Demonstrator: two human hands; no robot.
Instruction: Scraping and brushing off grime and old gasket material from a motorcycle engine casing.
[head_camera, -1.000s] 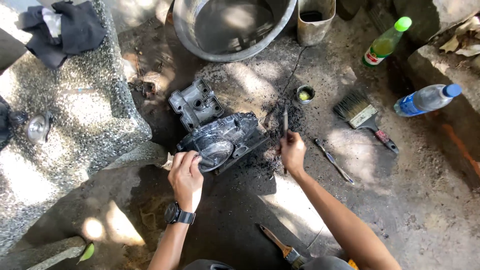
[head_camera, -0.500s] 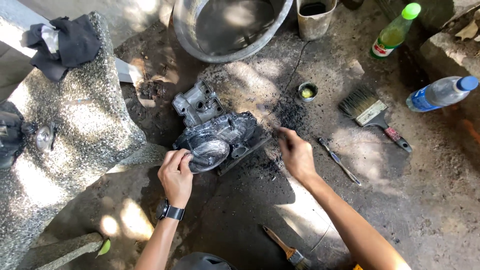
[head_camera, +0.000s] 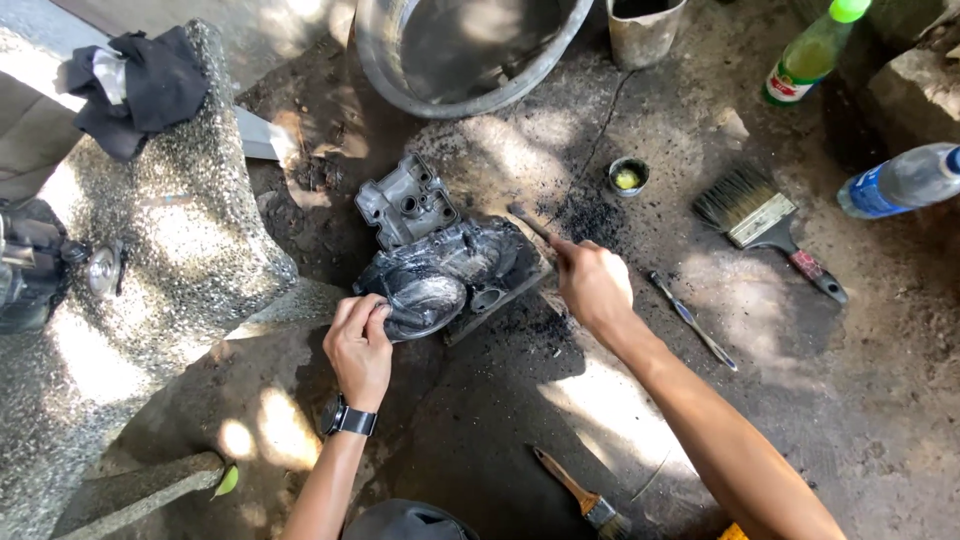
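Engine casing: a dark, greasy engine casing (head_camera: 445, 262) is seen lying on the oil-stained ground (head_camera: 560, 420), just beside the speckled stone slab (head_camera: 170, 250).
Left hand: the left hand (head_camera: 360, 345) is set against the casing's round near rim, its fingers (head_camera: 372, 310) curled and gripping that rim.
Right hand: the right hand (head_camera: 592, 285) is closed, fingers pinching a thin dark tool (head_camera: 528, 222) at the casing's right edge.
Open room: bare ground is left to the right, between the thin metal tool (head_camera: 692, 320) and the wide paintbrush (head_camera: 762, 222); the metal basin (head_camera: 465, 45) closes the far side.
Change: since 0.5 s ago the right hand has been brought in to the casing's edge; the left grip is unchanged.
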